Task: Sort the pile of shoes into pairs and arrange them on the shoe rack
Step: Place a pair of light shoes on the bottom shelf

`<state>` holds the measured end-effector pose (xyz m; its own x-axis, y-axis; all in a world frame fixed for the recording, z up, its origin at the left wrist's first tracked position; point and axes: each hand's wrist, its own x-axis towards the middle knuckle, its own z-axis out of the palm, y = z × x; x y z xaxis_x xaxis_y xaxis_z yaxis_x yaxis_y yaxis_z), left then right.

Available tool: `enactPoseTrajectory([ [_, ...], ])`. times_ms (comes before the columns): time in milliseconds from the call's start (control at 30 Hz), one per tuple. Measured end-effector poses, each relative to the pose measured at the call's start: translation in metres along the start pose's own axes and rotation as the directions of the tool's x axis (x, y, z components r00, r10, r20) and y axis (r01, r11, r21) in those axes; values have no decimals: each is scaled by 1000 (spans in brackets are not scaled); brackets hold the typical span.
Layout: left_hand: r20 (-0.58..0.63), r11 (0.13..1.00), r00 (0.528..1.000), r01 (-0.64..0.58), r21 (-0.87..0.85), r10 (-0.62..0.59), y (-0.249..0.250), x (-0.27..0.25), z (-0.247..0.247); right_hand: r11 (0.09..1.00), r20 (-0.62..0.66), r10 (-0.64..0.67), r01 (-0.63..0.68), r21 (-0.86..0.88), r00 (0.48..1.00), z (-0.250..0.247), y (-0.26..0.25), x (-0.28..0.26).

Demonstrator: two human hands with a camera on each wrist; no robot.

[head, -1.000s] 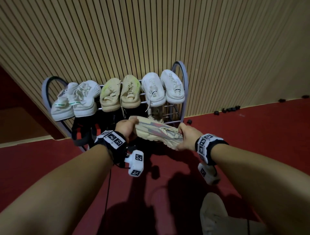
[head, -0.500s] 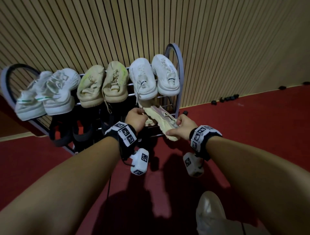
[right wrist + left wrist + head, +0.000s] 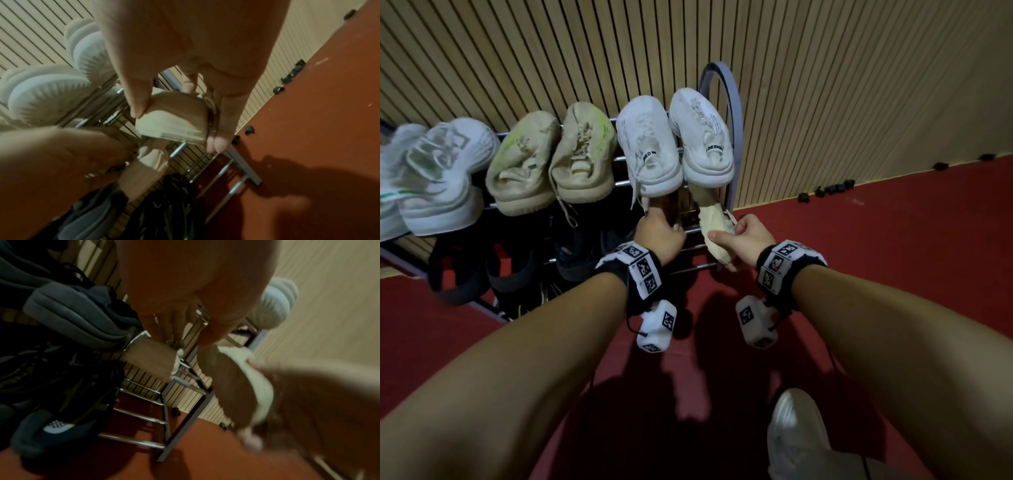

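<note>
On the rack's [image 3: 726,113] lower shelf, near its right end, 2 beige shoes are going in under the 6 pale ones on top. The left hand [image 3: 659,236] curls its fingers on the left beige shoe [image 3: 152,360], though the grip is partly hidden. The right hand [image 3: 748,238] pinches the right beige shoe [image 3: 174,118] at the heel, thumb on 1 side, fingers opposite. These look light and soft, with floppy knit uppers; the firmer heel and sole seem the surest hold.
</note>
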<state>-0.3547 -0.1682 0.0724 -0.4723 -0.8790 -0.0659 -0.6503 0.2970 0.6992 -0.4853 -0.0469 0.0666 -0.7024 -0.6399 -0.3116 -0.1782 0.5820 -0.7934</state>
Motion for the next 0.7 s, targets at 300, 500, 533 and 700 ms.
enactPoseTrajectory([
  [300, 207, 771, 962, -266, 578, 177, -17, 7, 0, 998, -156, -22, 13, -54, 988, 23, -51, 14],
  [500, 149, 644, 937, -327, 692, 317, -30, 10, 4, 885, -26, -85, 64, -462, 996, 38, -59, 13],
  [533, 132, 638, 929, -336, 693, 346, -33, 12, 4, 852, 23, -125, 119, -510, 992, 43, -57, 12],
  [700, 185, 567, 895, -405, 718, 405, -38, 18, 1, 672, 151, -218, 260, -693, 964, 49, -53, 12],
])
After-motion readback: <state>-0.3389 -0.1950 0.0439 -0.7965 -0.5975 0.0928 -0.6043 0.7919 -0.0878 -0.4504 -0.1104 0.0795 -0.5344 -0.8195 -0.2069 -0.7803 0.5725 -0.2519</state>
